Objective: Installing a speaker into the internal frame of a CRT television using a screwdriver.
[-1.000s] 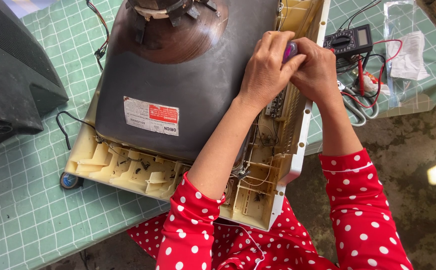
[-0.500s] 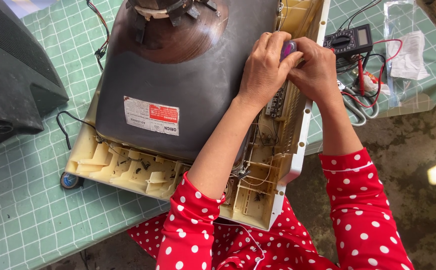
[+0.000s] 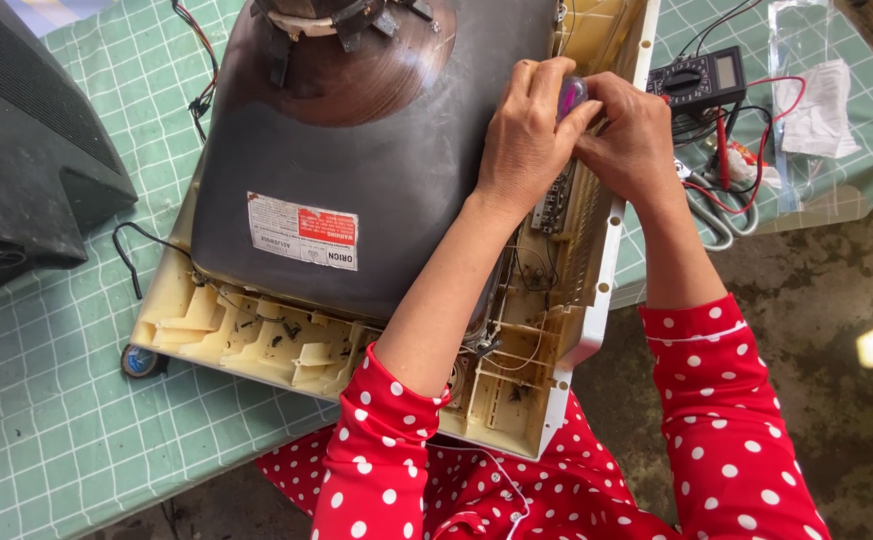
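Note:
An old television lies face down on the table, its dark picture tube (image 3: 356, 170) resting in a cream plastic front frame (image 3: 566, 330). My left hand (image 3: 526, 135) is curled around a tool with a purple handle (image 3: 571, 95) at the frame's right side. My right hand (image 3: 636, 145) presses against the same handle from the right, fingers closed on it. The tool's tip is hidden under my hands, over a strip of small parts (image 3: 556, 200) along the frame's edge.
The television's black back cover (image 3: 26, 170) lies at the left. A black multimeter (image 3: 701, 80) with red and black leads, scissors (image 3: 711, 210) and a clear plastic bag (image 3: 816, 110) sit at the right. A roll of black tape (image 3: 141, 362) rests near the frame. The table has a green checked cloth (image 3: 46, 420).
Both hands stay at the same spot on the frame's right side, with only slight shifts of the fingers around the purple handle.

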